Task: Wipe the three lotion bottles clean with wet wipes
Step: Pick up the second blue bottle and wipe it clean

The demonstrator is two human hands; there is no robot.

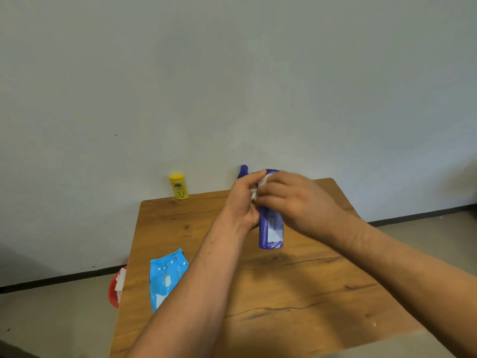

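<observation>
A dark blue lotion bottle (271, 228) is held upright above the wooden table (284, 293). My left hand (241, 205) grips its upper part from the left. My right hand (291, 200) presses a white wet wipe (262, 181) against the bottle's top from the right. The bottle's cap end is mostly hidden by both hands. A second blue bottle (243, 170) stands behind my left hand, only its top showing. A yellow lotion bottle (179, 186) stands upright at the table's far left corner.
A light blue pack of wet wipes (165, 276) lies near the table's left edge. A red bin (113, 293) with used white wipes sits on the floor left of the table. A pale wall runs behind the table.
</observation>
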